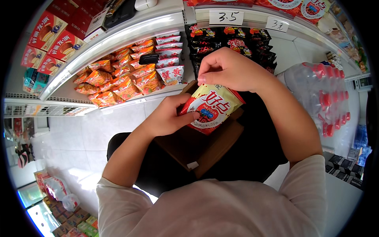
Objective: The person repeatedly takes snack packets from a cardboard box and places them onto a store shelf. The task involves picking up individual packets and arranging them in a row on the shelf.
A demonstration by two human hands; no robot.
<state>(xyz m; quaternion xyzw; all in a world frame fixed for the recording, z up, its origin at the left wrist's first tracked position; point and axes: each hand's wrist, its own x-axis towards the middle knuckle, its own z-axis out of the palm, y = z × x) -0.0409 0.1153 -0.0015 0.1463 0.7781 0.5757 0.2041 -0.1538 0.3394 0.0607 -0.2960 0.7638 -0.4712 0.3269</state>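
My left hand (170, 115) grips a red-and-yellow snack packet (211, 109) by its left side, thumb across the printed front. At the packet's top edge, the fingertips of my right hand (229, 71) are pinched together on the wrapper. The packet is tilted above an open cardboard box (220, 148) between my black-clad legs. Shadow hides most of the box's inside. Black snack packets (237, 49) stand in rows on the low shelf just beyond my right hand.
Orange snack packets (124, 81) and white packets (170, 74) fill the low shelf ahead left; a black object (149, 59) lies on them. Shrink-wrapped bottles with red caps (322, 97) stand at right. Red boxes (49, 29) sit on the upper left shelf. Handwritten price cards (226, 17) hang from the upper shelf edge.
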